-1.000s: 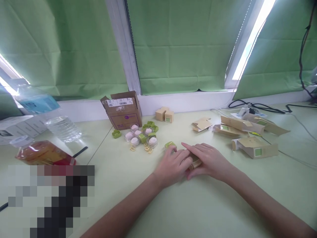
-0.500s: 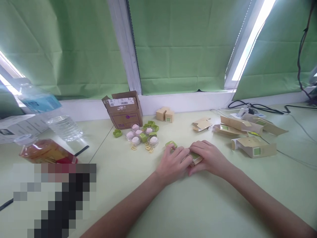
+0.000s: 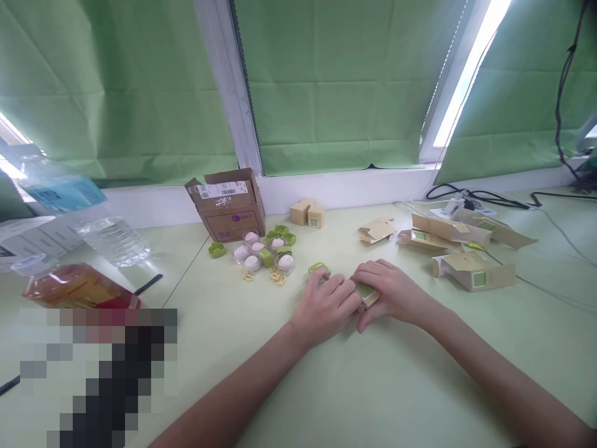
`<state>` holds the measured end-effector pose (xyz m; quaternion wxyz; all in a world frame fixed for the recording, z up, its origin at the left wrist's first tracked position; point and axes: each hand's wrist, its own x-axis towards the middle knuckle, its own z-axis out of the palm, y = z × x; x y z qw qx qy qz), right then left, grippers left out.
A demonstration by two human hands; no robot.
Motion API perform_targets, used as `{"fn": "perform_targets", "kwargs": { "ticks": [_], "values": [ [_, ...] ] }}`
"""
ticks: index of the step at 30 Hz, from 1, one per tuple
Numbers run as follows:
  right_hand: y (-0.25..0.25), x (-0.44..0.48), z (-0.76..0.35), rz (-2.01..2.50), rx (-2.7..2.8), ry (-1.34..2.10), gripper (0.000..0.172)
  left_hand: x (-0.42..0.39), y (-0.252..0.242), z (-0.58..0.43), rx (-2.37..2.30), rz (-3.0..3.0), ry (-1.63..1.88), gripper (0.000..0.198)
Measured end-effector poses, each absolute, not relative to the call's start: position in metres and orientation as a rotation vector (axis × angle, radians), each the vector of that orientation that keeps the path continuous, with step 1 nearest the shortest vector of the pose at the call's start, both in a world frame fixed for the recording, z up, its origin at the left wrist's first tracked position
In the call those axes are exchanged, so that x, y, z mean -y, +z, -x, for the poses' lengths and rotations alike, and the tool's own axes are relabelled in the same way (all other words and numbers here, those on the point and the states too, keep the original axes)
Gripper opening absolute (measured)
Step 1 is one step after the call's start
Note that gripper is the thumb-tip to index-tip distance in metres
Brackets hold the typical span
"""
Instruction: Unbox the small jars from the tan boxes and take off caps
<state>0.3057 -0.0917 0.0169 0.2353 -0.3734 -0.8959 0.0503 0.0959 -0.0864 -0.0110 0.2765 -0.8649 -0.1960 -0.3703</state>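
A small brown cardboard box (image 3: 368, 295) with a green label rests low over the table between my two hands. My right hand (image 3: 396, 292) is closed round its right side, fingers over the top and thumb at the near edge. At its left end, my left hand (image 3: 324, 306) has its fingers bent and pressed against the box; their tips are partly hidden. A small green plastic piece (image 3: 319, 268) lies just beyond my left index finger. Farther left is a cluster of clear round cases with pale pink contents (image 3: 252, 264), among green clover-shaped pieces (image 3: 217, 249) and yellow rings (image 3: 280, 279).
An opened carton (image 3: 236, 221) stands at the back, near small closed boxes (image 3: 316, 216). Flattened and opened boxes (image 3: 480, 274) lie to the right, with cables (image 3: 501, 199) behind. Drink bottles (image 3: 79, 283) and a pen-like black stick (image 3: 148, 284) are on the left.
The view has shifted slightly. Slightly more of the green label on the box shows between my hands. Both hands stay on the box.
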Motion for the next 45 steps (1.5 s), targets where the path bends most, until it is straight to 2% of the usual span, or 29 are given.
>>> {"fn": "perform_targets", "kwargs": {
  "ticks": [19, 45],
  "values": [
    [0.0157, 0.0901, -0.3078, 1.007, 2.456, 0.110, 0.052, 0.0875, -0.0114, -0.0971, 0.570, 2.324, -1.057, 0.017],
    [0.0146, 0.0844, -0.3125, 0.896, 2.436, 0.117, 0.056, 0.0866, -0.0102, -0.0976, 0.560, 2.290, -1.056, 0.022]
  ]
}}
